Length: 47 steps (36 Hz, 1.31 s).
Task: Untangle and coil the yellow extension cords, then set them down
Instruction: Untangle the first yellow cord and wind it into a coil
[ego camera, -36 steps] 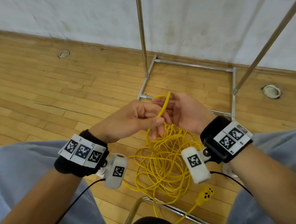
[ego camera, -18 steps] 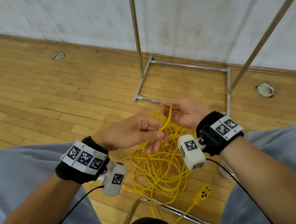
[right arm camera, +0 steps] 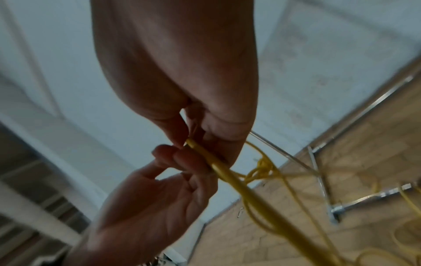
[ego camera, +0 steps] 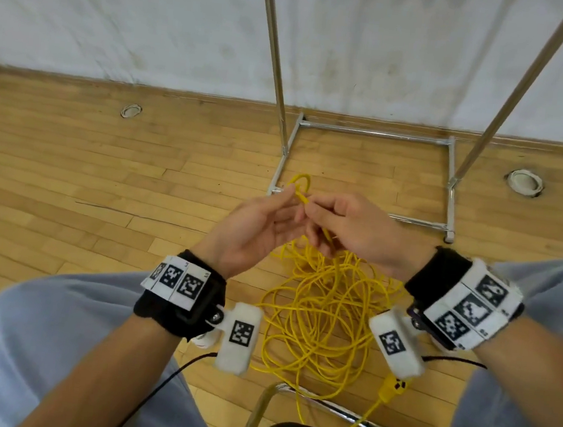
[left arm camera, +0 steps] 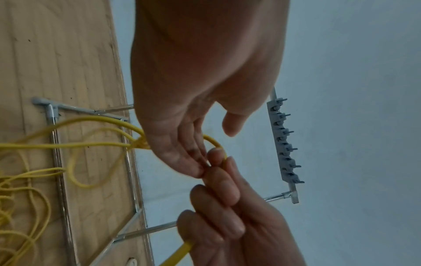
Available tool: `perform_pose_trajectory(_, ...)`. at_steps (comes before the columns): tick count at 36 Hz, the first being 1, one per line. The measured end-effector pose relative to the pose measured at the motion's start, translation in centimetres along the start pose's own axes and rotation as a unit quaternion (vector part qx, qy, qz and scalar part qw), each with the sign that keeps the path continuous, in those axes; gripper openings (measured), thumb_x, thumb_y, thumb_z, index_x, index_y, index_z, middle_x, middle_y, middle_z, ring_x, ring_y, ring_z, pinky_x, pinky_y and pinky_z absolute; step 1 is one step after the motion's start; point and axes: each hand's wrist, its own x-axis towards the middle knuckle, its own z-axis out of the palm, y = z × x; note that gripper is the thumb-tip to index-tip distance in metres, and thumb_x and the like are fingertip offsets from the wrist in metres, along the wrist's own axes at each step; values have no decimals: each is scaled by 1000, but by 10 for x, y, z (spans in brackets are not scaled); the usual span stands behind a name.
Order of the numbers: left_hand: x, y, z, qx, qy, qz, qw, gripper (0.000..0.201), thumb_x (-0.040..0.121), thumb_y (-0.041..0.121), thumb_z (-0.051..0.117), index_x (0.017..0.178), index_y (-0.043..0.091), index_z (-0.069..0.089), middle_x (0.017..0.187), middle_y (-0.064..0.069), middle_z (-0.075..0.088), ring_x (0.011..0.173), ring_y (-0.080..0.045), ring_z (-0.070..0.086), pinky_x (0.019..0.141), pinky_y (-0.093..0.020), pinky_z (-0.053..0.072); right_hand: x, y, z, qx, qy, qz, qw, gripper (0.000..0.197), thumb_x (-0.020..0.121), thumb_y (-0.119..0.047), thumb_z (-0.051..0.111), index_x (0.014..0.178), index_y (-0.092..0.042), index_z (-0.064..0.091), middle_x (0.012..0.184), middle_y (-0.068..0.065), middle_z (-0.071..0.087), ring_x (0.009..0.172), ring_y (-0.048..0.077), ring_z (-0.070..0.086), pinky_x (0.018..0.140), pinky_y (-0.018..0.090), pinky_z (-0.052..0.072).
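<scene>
Centrally, thin glossy yellow cord (ego camera: 319,306) heaped in tangled loops on plank wood floor (ego camera: 71,172) | left hand (ego camera: 254,231) and right hand (ego camera: 357,234) both pinching one raised loop.

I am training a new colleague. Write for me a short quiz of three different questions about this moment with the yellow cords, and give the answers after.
1. True or false: the yellow cord is already coiled neatly.
2. Multiple choice: where does the yellow plug lie?
A) in the left hand
B) on the wooden floor, near the chair's metal bar
C) hung on the metal rack
3. Short answer: what does the right hand do with the cord?

Key
1. False: most of it lies in a loose tangle on the wooden floor.
2. B
3. Its fingers pinch a strand, meeting the left hand at a small raised loop.
</scene>
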Motion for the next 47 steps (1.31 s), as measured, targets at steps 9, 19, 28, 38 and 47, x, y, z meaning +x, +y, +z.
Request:
perform_pose_trajectory(9, 10, 18, -27, -206, 145, -48, 967, 25, 107, 6, 41, 94, -3, 60, 79, -7, 60, 57, -12, 61, 53, -21, 53, -12, -2, 9, -83, -194, -21, 977, 28, 110, -14, 46, 105, 4, 66, 71, 10, 65, 60, 17, 60, 64, 26, 50)
perform_pose_trajectory(19, 0, 22, -15, -12, 34, 80, 996, 24, 111, 18, 37, 97, 10, 55, 69, 3, 49, 53, -8, 44, 53, -20, 44, 4, 2, 5, 78, -33, 108, 991, 33, 108, -30, 51, 120, -4, 68, 105, 16, 76, 87, 26, 70, 79, 37, 56)
perform_pose_trajectory(28, -19, -13, 22, 358, -154, 102, 915, 21, 107, 16, 50, 106, 3, 67, 75, -8, 61, 60, -22, 55, 60, -31, 43, 20, 12, -12, 305, 118, 206, 922, 39, 111, -29, 42, 99, -3, 67, 66, 4, 71, 46, 12, 63, 38, 21, 45)
perform_pose_trajectory(38, -10, -13, 20, 300, -46, 4, 953, 56, 107, 50, 33, 124, 9, 66, 115, -8, 74, 98, -28, 71, 92, -46, 59, 22, 11, -17, 194, 203, 29, 959, 33, 111, -22, 46, 98, -1, 68, 80, 10, 73, 68, 17, 71, 66, 31, 60)
perform_pose_trajectory(47, 5, 4, 2, -4, -24, -28, 999, 66, 109, 47, 25, 89, 7, 74, 70, -10, 68, 70, -25, 67, 74, -40, 57, 7, -1, 0, 28, 6, -60, 998, 30, 108, -17, 53, 102, 9, 68, 80, 16, 72, 65, 22, 68, 62, 29, 57)
